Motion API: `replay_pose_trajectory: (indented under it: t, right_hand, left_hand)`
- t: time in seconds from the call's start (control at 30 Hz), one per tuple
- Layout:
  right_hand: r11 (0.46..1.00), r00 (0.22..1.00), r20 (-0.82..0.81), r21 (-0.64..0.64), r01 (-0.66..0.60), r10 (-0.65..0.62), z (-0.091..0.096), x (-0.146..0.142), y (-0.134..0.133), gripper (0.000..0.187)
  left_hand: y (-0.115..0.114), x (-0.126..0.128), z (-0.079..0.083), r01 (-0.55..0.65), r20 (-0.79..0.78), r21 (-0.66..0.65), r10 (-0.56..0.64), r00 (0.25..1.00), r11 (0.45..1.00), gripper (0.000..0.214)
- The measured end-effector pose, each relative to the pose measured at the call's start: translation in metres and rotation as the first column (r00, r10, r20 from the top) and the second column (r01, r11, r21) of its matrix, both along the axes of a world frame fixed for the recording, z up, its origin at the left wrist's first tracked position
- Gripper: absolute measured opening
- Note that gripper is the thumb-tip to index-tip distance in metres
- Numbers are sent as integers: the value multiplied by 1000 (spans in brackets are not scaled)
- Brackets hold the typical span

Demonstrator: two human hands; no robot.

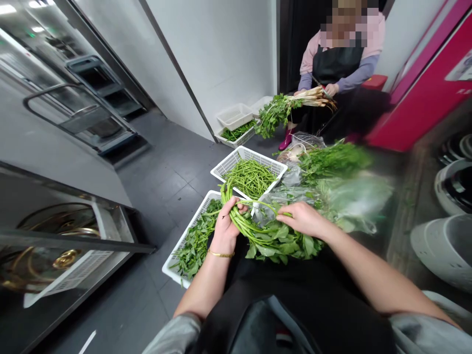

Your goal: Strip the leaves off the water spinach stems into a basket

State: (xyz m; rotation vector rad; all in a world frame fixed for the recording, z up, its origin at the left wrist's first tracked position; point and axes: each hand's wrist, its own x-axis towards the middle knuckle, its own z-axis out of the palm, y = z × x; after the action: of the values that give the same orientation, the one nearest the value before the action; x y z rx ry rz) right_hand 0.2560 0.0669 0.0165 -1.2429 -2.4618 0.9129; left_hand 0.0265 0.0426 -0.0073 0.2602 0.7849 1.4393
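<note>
My left hand (229, 221) is closed round a bundle of leafy green stems (254, 232), which bends over my lap with its leaves to the right. Between the fingertips of my right hand (300, 217) is pinched a single green stem (263, 203) that runs across from the bundle. A white basket (170, 263) of cut leafy greens (197, 246) stands by my left forearm. Just beyond my hands, long green beans (250, 176) fill a second white basket (230, 160).
Opposite me a co-worker (337, 64) holds a bunch of leafy stalks with pale roots (311, 98). Plastic bags (365, 199) and more greens (332, 160) lie on the right. A metal shelf (110, 265) stands left, a folding step (84, 113) farther back, and white buckets (438, 246) at right.
</note>
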Motion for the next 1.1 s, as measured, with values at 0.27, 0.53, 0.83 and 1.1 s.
replay_pose_trajectory:
  t: [0.27,0.53,0.83,1.1]
  right_hand:
    - [919,795,-465,-149,364,-390,-6,38,21,34]
    - [948,955,-169,165,273,-245,25,53,11,36]
    - [999,942,-333,43,-32,45,-14,2,22,33]
    - [993,992,-104,103,-58,69,-3,4,11,30]
  left_hand:
    - [-10,4,-11,15,-96,-81,-23,995,997,20]
    - [-6,10,-8,13,-266,-20,-18,964,1000,23]
    - [-14,12,-18,29,-166,-142,-53,985,989,19]
    - [-14,19,-19,69,-263,-41,-78,962,997,21]
